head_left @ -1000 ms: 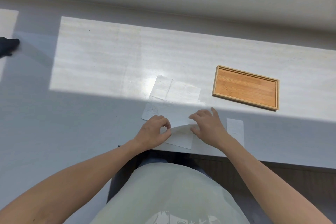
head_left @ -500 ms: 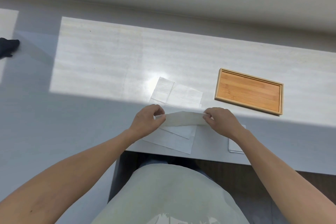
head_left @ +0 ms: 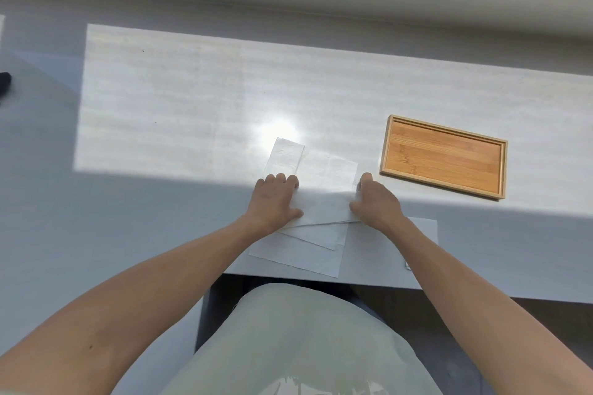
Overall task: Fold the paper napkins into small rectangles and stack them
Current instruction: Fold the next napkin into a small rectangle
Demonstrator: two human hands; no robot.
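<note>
A white paper napkin (head_left: 324,207) lies folded over on the white table (head_left: 179,112), its folded edge toward me. My left hand (head_left: 276,199) presses its left end flat and my right hand (head_left: 377,199) presses its right end. The napkin's far part (head_left: 316,162) shows beyond my fingers in the sunlit patch. More unfolded white napkins (head_left: 295,255) lie underneath, sticking out toward the table's near edge. A small folded napkin (head_left: 423,228) lies to the right, mostly hidden behind my right forearm.
A shallow bamboo tray (head_left: 444,155) with nothing in it sits to the right of the napkins. A dark object (head_left: 4,82) shows at the far left edge. The table's near edge runs just behind the napkins, above my lap.
Both hands lifted the napkin's near edge, carried it away from me and laid it down. They now press the folded napkin flat.
</note>
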